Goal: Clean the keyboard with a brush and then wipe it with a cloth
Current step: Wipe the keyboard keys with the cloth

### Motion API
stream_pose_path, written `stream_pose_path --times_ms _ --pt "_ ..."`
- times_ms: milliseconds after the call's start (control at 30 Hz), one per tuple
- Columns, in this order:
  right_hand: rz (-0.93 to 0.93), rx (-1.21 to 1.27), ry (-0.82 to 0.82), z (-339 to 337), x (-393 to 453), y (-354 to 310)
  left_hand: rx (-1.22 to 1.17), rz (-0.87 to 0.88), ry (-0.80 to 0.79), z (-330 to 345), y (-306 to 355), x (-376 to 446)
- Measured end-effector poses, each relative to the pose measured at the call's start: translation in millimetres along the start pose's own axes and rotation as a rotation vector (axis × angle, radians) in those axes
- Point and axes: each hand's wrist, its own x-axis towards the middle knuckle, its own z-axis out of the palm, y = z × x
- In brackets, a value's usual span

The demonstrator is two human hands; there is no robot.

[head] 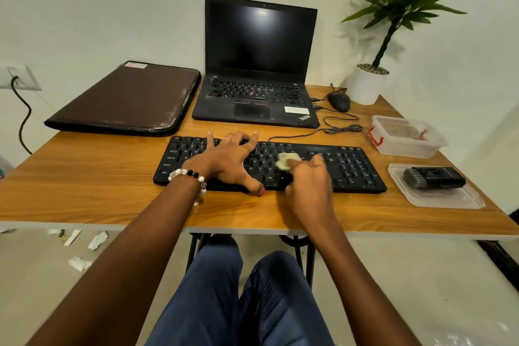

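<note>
A black keyboard (pixel 351 168) lies across the middle of the wooden table (pixel 84 177). My left hand (pixel 227 160) rests spread over its left half, fingers reaching the far edge and thumb at the near edge. My right hand (pixel 307 177), blurred, grips a small pale cloth (pixel 285 161) and presses it on the keys near the keyboard's middle. A black brush-like object (pixel 434 177) lies on a clear plastic lid (pixel 449 199) at the right.
Behind the keyboard stands an open laptop (pixel 258 64) with a dark screen, a brown sleeve (pixel 126 98) to its left, a mouse (pixel 339 101) and a potted plant (pixel 368 84) to its right. A clear plastic box (pixel 407 143) sits at the right edge.
</note>
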Motion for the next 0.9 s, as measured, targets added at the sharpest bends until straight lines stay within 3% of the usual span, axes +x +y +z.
stream_pose_path --times_ms 100,200,300,433,533,700,900 --pt "-0.112 -0.050 -0.069 2.2 -2.2 2.7 0.003 0.001 0.003 0.4 -0.2 -0.2" --pt "-0.093 -0.135 -0.138 -4.2 8.1 23.8 -0.007 0.004 -0.003 0.5 -0.8 -0.5" --pt "0.033 -0.113 -0.068 -8.6 22.8 31.3 -0.022 0.007 -0.014 -0.4 -1.3 -0.1" --pt "0.003 -0.036 -0.015 8.8 24.9 3.9 -0.014 -0.001 -0.013 -0.9 0.5 0.9" --pt "-0.146 -0.009 -0.063 18.0 17.3 -9.9 -0.001 0.000 -0.009 -0.1 0.3 1.7" --pt "-0.367 -0.080 -0.210 -8.8 26.0 22.9 -0.002 -0.004 -0.010 0.4 -0.5 3.0" --pt "-0.122 -0.209 -0.102 -8.3 49.0 22.2 -0.017 -0.007 -0.017 0.0 -0.4 1.5"
